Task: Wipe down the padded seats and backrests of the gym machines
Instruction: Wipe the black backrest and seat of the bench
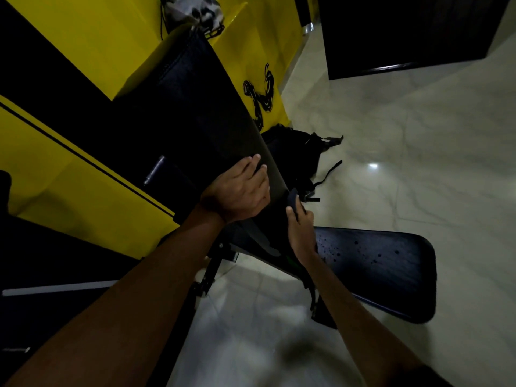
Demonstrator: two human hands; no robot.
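Backrest (195,113): left hand (237,191) presses flat, fingers straight, likely steadying; right hand (300,227) grips dark cloth (293,198) at right edge.

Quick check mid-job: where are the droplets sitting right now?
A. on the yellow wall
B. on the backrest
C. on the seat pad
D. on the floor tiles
C: the dark droplets speckle the seat pad beside the right hand, while the backrest under the left hand shows none.

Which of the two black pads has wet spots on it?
The flat seat pad at lower right: dark droplets speckle its surface near the right hand. The tilted backrest pad under the left hand shows none.
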